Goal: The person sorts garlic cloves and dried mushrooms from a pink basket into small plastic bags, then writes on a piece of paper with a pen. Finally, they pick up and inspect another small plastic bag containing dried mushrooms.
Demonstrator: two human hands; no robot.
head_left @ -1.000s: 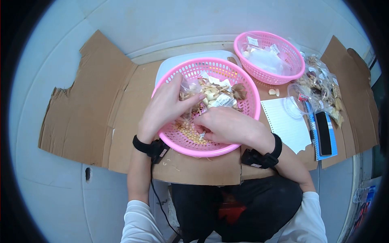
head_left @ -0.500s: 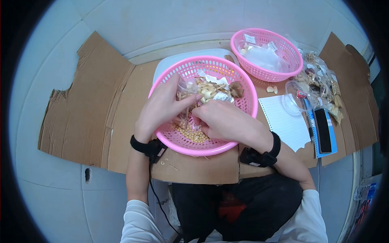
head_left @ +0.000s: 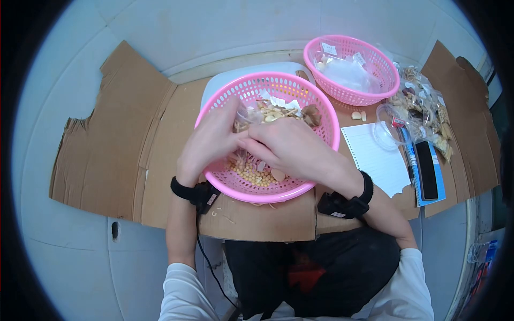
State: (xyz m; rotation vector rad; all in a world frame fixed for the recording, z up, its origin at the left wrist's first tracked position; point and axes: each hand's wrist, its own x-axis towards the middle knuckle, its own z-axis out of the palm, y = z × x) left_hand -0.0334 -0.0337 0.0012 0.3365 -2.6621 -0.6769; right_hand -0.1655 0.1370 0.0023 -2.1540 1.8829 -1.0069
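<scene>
Both hands work inside a pink perforated basket (head_left: 334,134). My left hand (head_left: 214,136) is closed on a clear plastic bag (head_left: 242,117) at the basket's left side. My right hand (head_left: 292,147) lies across the basket, its bent fingers meeting the left thumb at the bag; whatever is between those fingertips is hidden. Below the hands, round yellow beans (head_left: 251,176) cover the basket's bottom. Behind them are pale dried strips and slices (head_left: 273,111), white paper labels (head_left: 278,102) and a brown dried piece (head_left: 311,115).
A second pink basket (head_left: 393,88) with plastic bags stands back right. Near it lie pale pieces (head_left: 356,115), lined paper (head_left: 375,155), a clear plastic lid (head_left: 386,136), a black phone (head_left: 426,171) on a blue notebook (head_left: 440,184), and bagged dried goods (head_left: 423,107). Cardboard (head_left: 257,227) covers the table.
My right hand has risen from the beans toward my left hand, and its fingers now meet the left thumb. My left hand has stayed nearly in place with the bag.
</scene>
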